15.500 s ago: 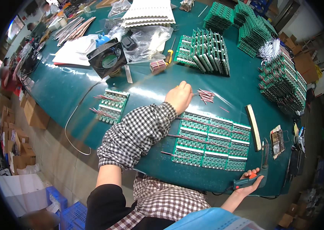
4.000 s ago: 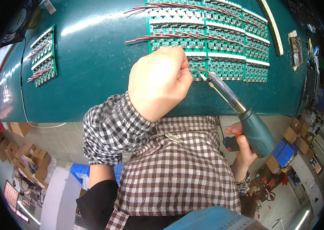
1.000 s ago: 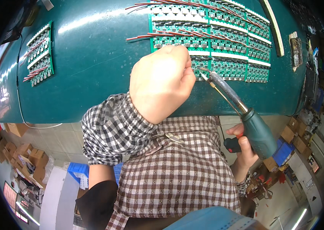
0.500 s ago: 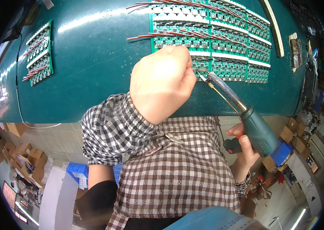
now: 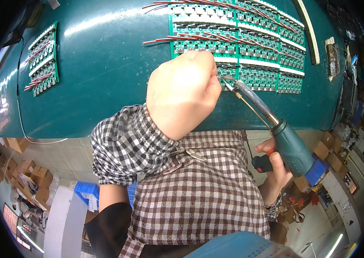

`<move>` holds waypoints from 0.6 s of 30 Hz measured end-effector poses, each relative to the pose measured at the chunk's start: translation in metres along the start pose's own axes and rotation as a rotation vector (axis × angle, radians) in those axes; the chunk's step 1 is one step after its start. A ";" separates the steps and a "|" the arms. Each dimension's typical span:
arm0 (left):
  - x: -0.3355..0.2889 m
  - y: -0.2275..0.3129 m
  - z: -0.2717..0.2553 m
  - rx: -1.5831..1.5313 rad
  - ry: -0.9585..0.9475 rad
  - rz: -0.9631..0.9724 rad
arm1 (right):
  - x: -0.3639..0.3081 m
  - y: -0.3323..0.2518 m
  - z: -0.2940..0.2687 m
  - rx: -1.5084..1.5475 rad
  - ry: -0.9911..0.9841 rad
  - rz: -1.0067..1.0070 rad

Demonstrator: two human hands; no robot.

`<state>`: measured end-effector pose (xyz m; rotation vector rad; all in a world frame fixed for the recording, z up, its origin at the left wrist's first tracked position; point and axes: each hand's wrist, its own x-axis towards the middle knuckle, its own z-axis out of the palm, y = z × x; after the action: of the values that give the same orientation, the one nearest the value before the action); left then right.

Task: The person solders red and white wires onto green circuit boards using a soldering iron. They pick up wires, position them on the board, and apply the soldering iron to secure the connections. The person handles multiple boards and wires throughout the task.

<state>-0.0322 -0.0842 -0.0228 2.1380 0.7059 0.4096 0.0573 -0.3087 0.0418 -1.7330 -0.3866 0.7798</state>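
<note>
My right hand (image 5: 276, 170) is wrapped round the green handle of a soldering gun (image 5: 294, 148), with a metal barrel and a thin feed tube reaching up and left. Its tip is at the near row of a panel of green circuit boards (image 5: 257, 79). My left hand (image 5: 182, 92) is closed just left of the tip, over the panel's near left part. Whatever its fingers pinch is hidden behind the hand. Red and black wires (image 5: 203, 38) lie across the farther rows, some sticking out past the panel's left edge.
A smaller stack of wired circuit boards (image 5: 44, 60) lies at the left of the green table (image 5: 104, 56). A long pale strip (image 5: 306, 32) and a worn block (image 5: 331, 59) lie at the right. Cardboard boxes (image 5: 40, 176) and a blue crate (image 5: 89, 189) stand below the table edge.
The soldering gun has shifted very slightly to the right. My left hand stays nearly in place over the panel.
</note>
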 end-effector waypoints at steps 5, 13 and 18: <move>0.000 -0.001 0.000 -0.002 0.003 0.000 | 0.001 0.001 -0.001 -0.012 -0.021 0.000; 0.000 -0.001 0.000 -0.006 0.009 0.007 | 0.000 -0.002 0.001 -0.006 -0.010 -0.002; 0.000 -0.001 0.000 -0.008 0.016 0.019 | 0.000 0.001 -0.002 -0.027 -0.024 0.015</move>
<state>-0.0328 -0.0838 -0.0239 2.1377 0.6926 0.4400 0.0589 -0.3105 0.0414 -1.7545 -0.4023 0.8097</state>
